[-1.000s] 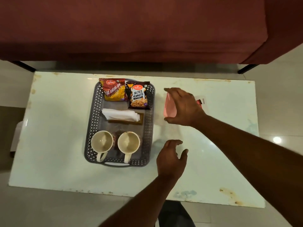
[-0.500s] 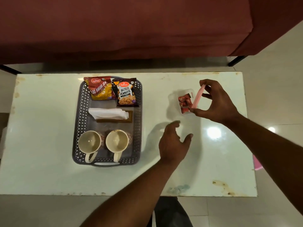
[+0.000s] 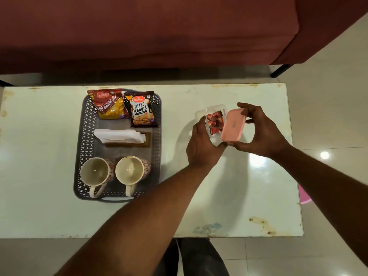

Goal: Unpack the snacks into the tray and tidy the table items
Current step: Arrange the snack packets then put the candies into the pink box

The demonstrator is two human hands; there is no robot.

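A small clear plastic box (image 3: 211, 109) with red-wrapped candies (image 3: 214, 122) stands on the white table, right of the tray. My right hand (image 3: 262, 132) holds its pink lid (image 3: 233, 125) tilted just over the box's right side. My left hand (image 3: 202, 142) grips the box's near left side. The grey perforated tray (image 3: 87, 140) holds a red and yellow bhujia packet (image 3: 108, 105), a salted peanuts packet (image 3: 141, 110), white tissues (image 3: 119, 134) on a brown holder and two empty mugs (image 3: 95, 173), (image 3: 130, 172).
A maroon sofa (image 3: 151, 30) runs along the table's far edge. The white table (image 3: 229, 196) has stains near its front right corner. Something pink (image 3: 304, 196) shows on the floor past the right edge. My legs are below the front edge.
My right hand lifted the pink lid off and now holds it tilted beside the open box. My left hand moved forward from the table and took hold of the box.
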